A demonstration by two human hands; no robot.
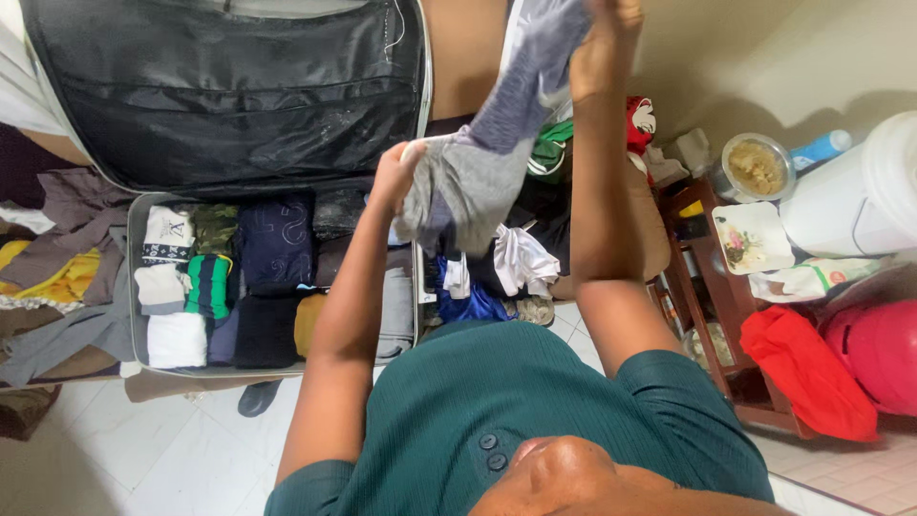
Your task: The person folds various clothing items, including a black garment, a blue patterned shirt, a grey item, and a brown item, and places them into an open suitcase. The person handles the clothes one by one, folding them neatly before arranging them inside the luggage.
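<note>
Both hands clamp a grey garment above the open suitcase: left hand low, right hand high. Suitcase approx. full w/ rolled clothes; loose pile beside it still unpacked.

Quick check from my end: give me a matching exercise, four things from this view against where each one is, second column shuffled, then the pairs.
Things:
1. grey garment
2. rolled clothes
3. red cloth
4. white bucket

Places:
A. packed in rows in the open suitcase
B. on the low wooden stand, at the right
C. held up between the left hand and right hand
D. far right, by the wall

Pairs: 1-C, 2-A, 3-B, 4-D
</note>
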